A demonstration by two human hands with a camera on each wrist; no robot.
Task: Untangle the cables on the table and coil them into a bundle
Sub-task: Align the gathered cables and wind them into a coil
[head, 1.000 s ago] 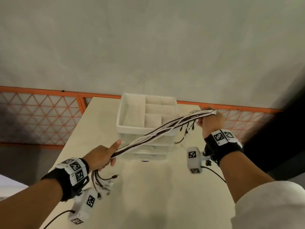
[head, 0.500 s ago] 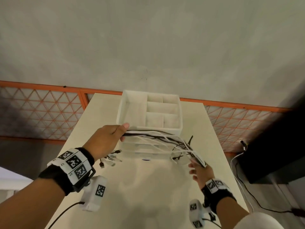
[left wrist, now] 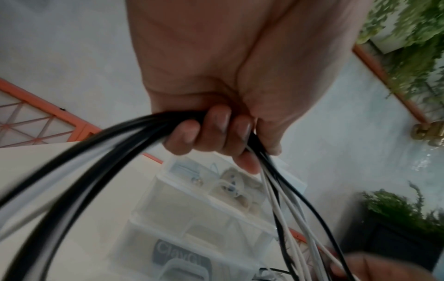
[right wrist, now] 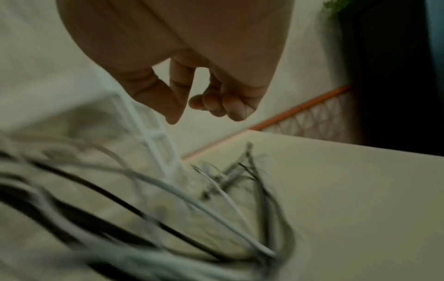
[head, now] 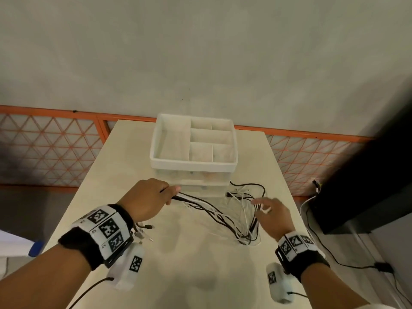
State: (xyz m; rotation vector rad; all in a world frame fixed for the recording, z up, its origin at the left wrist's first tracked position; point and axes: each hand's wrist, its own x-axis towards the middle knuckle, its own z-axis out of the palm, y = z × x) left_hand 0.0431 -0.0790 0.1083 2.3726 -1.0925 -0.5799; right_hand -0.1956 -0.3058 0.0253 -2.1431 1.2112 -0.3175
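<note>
Cables (head: 223, 214) now slack on table; left hand (head: 146, 200) grip clenches bundle; right hand (head: 273, 216) released, spread.

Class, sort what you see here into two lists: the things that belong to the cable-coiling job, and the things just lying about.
Belongs to the job:
- black and white cables
- left hand, gripping the cables
- right hand, holding nothing
- table

Just lying about:
- white divided tray on clear drawers
- orange lattice fence
- floor cable
</note>
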